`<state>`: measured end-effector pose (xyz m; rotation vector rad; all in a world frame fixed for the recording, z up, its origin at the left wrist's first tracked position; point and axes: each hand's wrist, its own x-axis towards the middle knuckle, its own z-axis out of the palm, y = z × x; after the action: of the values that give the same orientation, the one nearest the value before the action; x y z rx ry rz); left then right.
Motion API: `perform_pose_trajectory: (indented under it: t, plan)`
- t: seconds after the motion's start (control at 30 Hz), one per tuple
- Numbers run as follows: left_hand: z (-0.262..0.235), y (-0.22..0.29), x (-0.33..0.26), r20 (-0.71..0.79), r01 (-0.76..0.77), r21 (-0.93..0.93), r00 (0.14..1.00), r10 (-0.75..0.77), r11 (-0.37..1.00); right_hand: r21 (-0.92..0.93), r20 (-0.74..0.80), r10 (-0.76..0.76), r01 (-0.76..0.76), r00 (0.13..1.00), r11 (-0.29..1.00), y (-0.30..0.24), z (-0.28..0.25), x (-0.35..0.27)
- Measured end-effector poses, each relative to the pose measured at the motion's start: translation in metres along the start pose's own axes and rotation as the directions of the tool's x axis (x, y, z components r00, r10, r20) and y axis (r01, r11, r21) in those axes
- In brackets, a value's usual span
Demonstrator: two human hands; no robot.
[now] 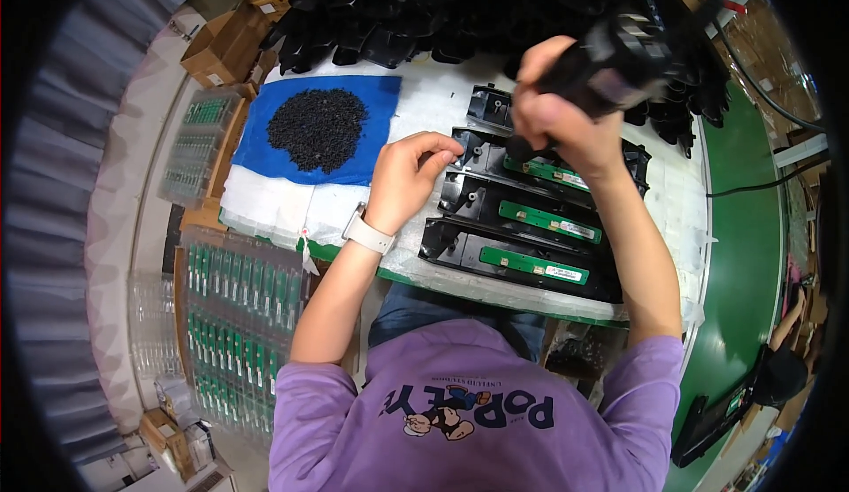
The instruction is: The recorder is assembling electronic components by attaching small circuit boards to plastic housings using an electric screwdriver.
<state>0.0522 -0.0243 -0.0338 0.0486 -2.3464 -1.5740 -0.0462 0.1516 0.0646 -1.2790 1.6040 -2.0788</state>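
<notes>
My right hand (566,111) is wrapped round a black electric screwdriver (610,72), blurred by motion. The tool is held over a long black plastic housing (478,149), its tip low beside a green circuit board (553,173) inside. At the left end of this same housing, my left hand (414,169) pinches the edge between thumb and forefinger; anything smaller in the pinch is hidden. Nearer me lie two more black housings, each with a green circuit board (548,219) in it. Another housing (489,103) sits beyond, partly covered by my right hand.
A heap of small black screws (318,129) rests on a blue cloth (380,103) at the left. Black plastic parts (389,14) are piled along the far edge. Clear trays of green boards (239,315) stand lower left. A cable (761,103) hangs at the right.
</notes>
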Motion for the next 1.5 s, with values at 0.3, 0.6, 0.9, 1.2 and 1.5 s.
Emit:
perform_pose_trajectory:
  t: [0.3,0.6,0.9,1.2,1.5]
  plan:
    - [-0.006,0.056,-0.02,0.098,0.052,-0.342,0.995,-0.02,0.938,0.611,-0.06,-0.254,0.236,0.965,0.755,-0.053,-0.026,-0.023]
    - [0.001,0.076,-0.029,0.335,0.232,-0.534,0.941,-0.049,0.813,0.557,-0.079,-0.184,0.196,0.98,0.807,-0.061,-0.008,-0.035]
    - [0.002,0.069,-0.036,0.406,0.345,-0.675,0.912,-0.063,0.652,0.658,-0.05,-0.207,0.188,0.977,0.729,-0.058,-0.013,-0.036]
    - [-0.074,0.019,0.007,-0.294,0.13,0.898,0.888,0.354,0.421,0.21,-0.05,-0.194,0.2,0.98,0.957,-0.064,-0.066,-0.052]
    - [-0.105,-0.017,0.02,-0.367,0.266,0.847,0.919,0.144,0.459,-0.046,-0.356,-0.07,0.058,0.932,0.997,-0.044,-0.096,-0.07]
